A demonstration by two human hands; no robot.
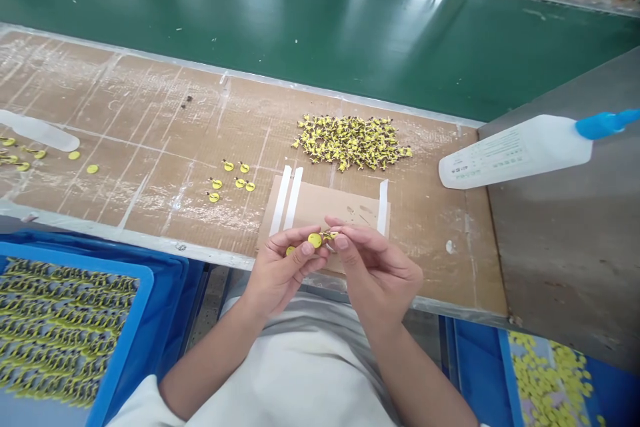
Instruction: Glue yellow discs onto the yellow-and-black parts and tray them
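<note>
Between the thumb and fingers of my left hand (280, 270) is a small round yellow disc (315, 240). A second yellow disc (290, 251) shows lower in the same hand. My right hand (377, 267) pinches a small yellow-and-dark figure (330, 235) close beside the first disc; whether the two touch I cannot tell. Both hands are over the near edge of a cardboard sheet (330, 203) with white tape strips. Beyond the sheet lies a pile of yellow-and-dark figures (353, 141). Left of it are several yellow discs with dark pieces on them (240, 183).
A white bottle with a blue nozzle (515, 150) leans at the right by a metal panel (570, 227). Blue trays stand below the table: one with rows of figures (145, 293), one with yellow discs (506, 353). A green surface (225, 27) runs behind the table.
</note>
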